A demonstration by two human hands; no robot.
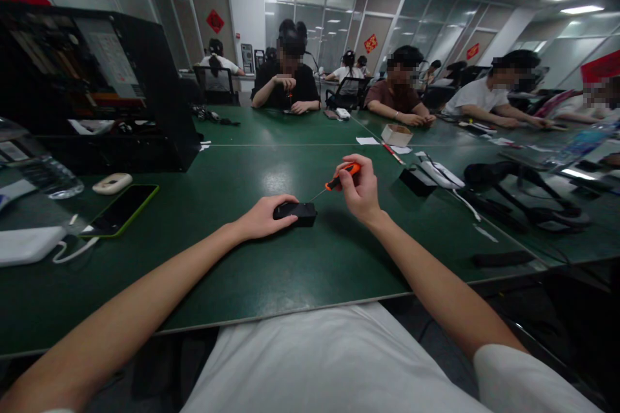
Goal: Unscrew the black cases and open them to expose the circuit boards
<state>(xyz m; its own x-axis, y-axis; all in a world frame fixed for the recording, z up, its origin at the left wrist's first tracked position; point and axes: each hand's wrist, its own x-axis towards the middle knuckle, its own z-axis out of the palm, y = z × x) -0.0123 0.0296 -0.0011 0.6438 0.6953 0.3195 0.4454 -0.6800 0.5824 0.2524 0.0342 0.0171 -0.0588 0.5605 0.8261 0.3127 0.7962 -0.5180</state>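
On the green tabletop (271, 264) lies a small black rectangular box-like device (304, 214). My left hand (264, 214) grips it from the left, thumb along the near side and fingers over the far side. In my right hand (359, 188) is a screwdriver (346, 175) with an orange and black handle, pinched between thumb and fingers. Its thin shaft slants down to the left, and the tip is at or just above the device's top right end. Whether the tip touches a screw is too small to tell.
At left stand an opened computer case (169, 97), a water bottle (43, 168), a phone (123, 210) and a white power bank (29, 245) with a cable. To the right are a black box (417, 182), a white power strip (442, 174) and a black headset (527, 197). Several people sit across the table.
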